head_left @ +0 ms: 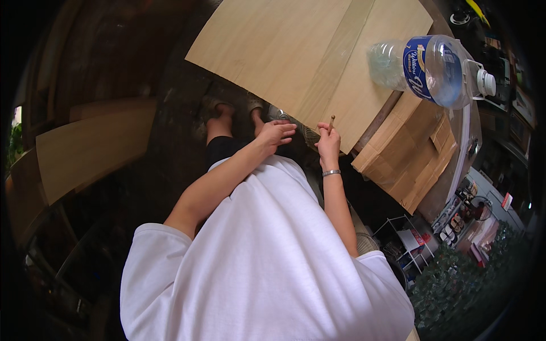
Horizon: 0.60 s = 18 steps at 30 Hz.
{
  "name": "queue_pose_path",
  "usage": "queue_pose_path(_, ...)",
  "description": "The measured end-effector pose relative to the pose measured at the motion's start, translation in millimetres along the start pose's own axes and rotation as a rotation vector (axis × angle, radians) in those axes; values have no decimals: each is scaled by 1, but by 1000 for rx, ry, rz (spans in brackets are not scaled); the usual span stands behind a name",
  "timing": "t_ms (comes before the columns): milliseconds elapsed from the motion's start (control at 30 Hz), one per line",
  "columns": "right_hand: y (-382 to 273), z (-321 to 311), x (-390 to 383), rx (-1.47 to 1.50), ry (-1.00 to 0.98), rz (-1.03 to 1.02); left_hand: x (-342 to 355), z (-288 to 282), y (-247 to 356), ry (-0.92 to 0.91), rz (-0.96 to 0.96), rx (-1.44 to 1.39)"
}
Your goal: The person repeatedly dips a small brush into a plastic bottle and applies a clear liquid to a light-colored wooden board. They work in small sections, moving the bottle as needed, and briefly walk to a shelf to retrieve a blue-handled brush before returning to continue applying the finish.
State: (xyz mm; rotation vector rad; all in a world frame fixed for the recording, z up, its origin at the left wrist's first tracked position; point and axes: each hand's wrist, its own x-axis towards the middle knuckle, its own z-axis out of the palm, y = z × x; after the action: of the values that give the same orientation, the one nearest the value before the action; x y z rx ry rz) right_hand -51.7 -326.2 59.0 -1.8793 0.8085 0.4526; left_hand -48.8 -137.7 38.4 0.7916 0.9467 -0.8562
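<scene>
My right hand (pixel 329 142), with a metal bracelet at the wrist, is closed on a thin brown stick (pixel 332 120). The stick's rounded tip pokes up past the fingers; the rest of it is hidden, so its kind does not show. Left of it, my left hand (pixel 276 135) is held in front of my body, fingers loosely stretched and nothing visible in them. Both hands are by the near edge of a pale plywood sheet (pixel 267 51), which has a translucent strip (pixel 336 54) running across it.
At the right of the sheet is a big clear plastic bottle (pixel 449 71) with a blue label and white cap. Folded brown cardboard (pixel 406 153) lies beside the sheet. More boards (pixel 94 148) are at the left. A white wire rack (pixel 406 244) and green tinsel-like foliage (pixel 455 284) are lower right.
</scene>
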Motion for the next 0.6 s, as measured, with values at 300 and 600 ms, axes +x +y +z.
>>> queue_pose_path(300, -23, -15, -7, 422, -33, -67, 3, -2, 1, -58, 62, -96)
queue_pose_path(600, -40, -37, -5, 389, -94, -227, 1, -1, 3, 13, 91, -149)
